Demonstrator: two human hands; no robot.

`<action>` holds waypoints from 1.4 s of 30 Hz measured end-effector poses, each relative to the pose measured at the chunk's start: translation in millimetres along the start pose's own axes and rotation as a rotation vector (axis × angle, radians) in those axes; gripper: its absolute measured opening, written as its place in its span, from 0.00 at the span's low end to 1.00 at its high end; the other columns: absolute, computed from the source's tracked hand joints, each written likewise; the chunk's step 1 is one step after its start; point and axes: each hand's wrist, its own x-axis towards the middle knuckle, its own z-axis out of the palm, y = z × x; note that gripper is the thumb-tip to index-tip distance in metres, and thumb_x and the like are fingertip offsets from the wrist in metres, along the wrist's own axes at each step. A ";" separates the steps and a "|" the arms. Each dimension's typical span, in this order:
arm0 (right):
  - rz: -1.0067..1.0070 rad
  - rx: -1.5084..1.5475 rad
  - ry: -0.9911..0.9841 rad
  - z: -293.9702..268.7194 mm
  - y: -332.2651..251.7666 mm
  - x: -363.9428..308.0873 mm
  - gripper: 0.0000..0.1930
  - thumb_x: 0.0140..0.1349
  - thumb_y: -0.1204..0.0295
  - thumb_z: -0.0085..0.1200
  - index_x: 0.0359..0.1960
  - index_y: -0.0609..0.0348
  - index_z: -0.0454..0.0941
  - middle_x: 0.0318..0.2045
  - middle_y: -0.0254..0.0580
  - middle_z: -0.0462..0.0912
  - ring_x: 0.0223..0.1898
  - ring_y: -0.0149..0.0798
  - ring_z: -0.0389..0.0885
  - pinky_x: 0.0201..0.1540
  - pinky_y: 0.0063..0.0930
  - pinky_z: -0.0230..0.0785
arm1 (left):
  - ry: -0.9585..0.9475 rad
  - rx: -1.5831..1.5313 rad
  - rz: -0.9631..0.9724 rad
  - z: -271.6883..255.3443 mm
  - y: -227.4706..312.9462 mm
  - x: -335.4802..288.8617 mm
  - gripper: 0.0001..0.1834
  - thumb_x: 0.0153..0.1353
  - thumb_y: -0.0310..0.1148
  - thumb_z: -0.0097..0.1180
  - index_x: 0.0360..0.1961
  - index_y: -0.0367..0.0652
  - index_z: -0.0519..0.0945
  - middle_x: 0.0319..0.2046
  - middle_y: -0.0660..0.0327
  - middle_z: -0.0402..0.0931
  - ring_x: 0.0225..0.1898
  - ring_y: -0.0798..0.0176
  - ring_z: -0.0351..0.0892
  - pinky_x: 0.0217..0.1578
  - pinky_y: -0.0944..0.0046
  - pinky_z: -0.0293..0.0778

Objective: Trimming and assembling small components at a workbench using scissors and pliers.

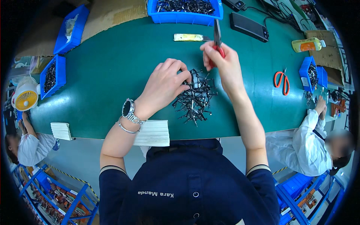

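Observation:
My right hand (228, 65) is wrapped round the red handles of long-nosed pliers (217, 34), whose dark jaws point toward the far side of the table. Beside it on the green mat lies a loose heap of thin black parts (195, 100), some with shiny tips. At the heap's left edge my left hand (164, 83) has its fingers curled together, touching the parts. What is pinched there, if anything, is hidden by the fingers. A watch and a bangle circle my left wrist.
A yellow-handled knife (188, 37) lies beyond the heap. Blue bins (183, 17) of black parts stand at the far edge and both sides. Red-handled scissors (285, 83), a black box (249, 27) and a bottle (307, 45) are at right. Two people sit at either side.

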 end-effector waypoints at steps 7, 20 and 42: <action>-0.202 -0.432 0.009 5.5 11.0 -32.4 0.08 0.62 0.70 0.57 0.36 0.63 0.78 0.19 0.39 0.78 0.22 0.30 0.75 0.27 0.30 0.66 | 0.129 -0.097 -0.097 -5.4 1.7 6.1 0.08 0.52 0.28 0.64 0.32 0.44 0.78 0.33 0.62 0.76 0.40 0.58 0.75 0.40 0.60 0.72; 0.165 0.202 -0.251 21.1 9.0 -47.6 0.12 0.70 0.63 0.51 0.35 0.60 0.74 0.22 0.28 0.72 0.23 0.22 0.69 0.26 0.19 0.63 | 0.276 -1.071 -0.376 -2.6 5.0 1.5 0.06 0.62 0.26 0.60 0.39 0.38 0.77 0.36 0.65 0.78 0.39 0.73 0.78 0.43 0.71 0.74; 0.219 0.072 -0.394 24.1 5.2 -55.3 0.25 0.75 0.53 0.33 0.29 0.60 0.73 0.17 0.29 0.67 0.20 0.23 0.66 0.24 0.19 0.60 | 0.586 -0.766 -0.240 -9.3 -6.3 2.9 0.04 0.61 0.24 0.59 0.37 0.37 0.79 0.36 0.63 0.78 0.38 0.71 0.77 0.42 0.71 0.73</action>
